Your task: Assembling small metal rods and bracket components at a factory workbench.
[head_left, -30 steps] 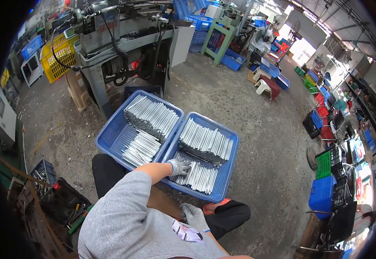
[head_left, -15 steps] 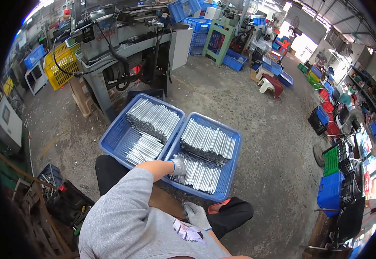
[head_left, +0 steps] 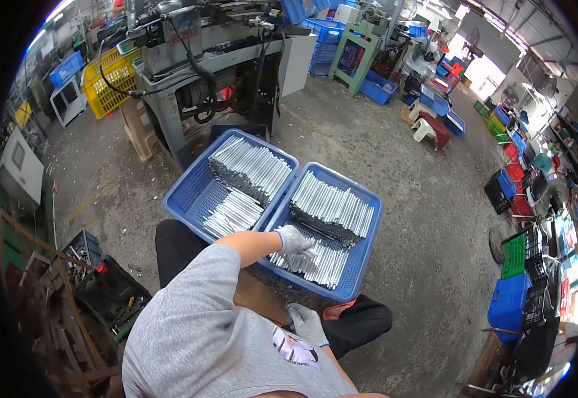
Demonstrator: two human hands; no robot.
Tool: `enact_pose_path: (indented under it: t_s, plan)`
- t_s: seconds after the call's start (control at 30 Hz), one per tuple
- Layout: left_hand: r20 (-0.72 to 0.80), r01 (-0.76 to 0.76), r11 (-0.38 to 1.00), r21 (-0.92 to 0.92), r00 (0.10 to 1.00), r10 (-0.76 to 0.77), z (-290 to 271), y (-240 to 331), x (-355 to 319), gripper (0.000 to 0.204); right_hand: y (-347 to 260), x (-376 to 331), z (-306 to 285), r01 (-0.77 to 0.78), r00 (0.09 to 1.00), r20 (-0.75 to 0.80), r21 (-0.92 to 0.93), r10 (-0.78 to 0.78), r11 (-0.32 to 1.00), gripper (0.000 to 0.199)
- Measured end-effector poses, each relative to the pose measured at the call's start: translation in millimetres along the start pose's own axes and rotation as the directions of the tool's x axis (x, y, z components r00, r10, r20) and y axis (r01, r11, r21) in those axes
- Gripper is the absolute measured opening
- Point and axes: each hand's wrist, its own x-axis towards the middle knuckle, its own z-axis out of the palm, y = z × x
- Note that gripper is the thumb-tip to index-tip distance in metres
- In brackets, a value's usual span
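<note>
Two blue plastic baskets stand side by side on the floor in front of me: the left basket (head_left: 177,204) and the right basket (head_left: 362,259). Silvery metal rods (head_left: 332,202) lie in them in layered rows. My left hand (head_left: 292,240), in a pale work glove, is over the near row of rods (head_left: 327,266) in the right basket. Its fingers stretch toward the rods, and their tips are hard to separate from them. Low by my knee, my gloved right hand (head_left: 307,325) has curled fingers around something dark and small that I cannot make out.
A brown panel (head_left: 259,296) lies between my legs. Beyond the baskets stands a grey machine (head_left: 159,79) with hoses. A small crate of metal pieces (head_left: 83,252) and a black case (head_left: 110,292) sit at left. Stacked crates (head_left: 508,302) line the right side.
My left hand has moved right and up from the left end of the near rods to above them. The whole view has shifted slightly. My right hand stays by my knee.
</note>
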Motion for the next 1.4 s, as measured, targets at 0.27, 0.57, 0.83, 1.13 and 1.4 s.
enact_pose_path:
  t_s: [0.27,0.57,0.83,1.13,1.4]
  plan:
    - [-0.091,0.09,0.289,-0.953,0.825,-0.557,-35,39,6,0.022,10,17,14,0.149,0.989,0.027,-0.232,-0.146,0.961,0.029]
    - [0.083,-0.06,-0.329,-0.943,0.911,-0.405,-61,102,-59,0.025,-46,43,25,0.377,0.913,0.4,-0.752,-0.08,0.541,0.034]
    - [-0.01,-0.126,-0.357,-0.926,0.951,-0.31,-72,132,-110,0.026,-75,43,20,0.387,0.912,0.408,-0.833,-0.033,0.396,0.035]
    - [-0.043,-0.098,-0.118,-0.988,0.915,-0.401,-30,110,-115,0.043,-49,35,22,0.506,0.862,0.46,-0.807,-0.212,0.305,0.025]
    - [-0.307,-0.239,0.216,-0.947,0.873,-0.38,-43,67,-159,0.026,-79,20,-32,0.42,0.857,-0.047,-0.515,-0.514,0.747,0.02]
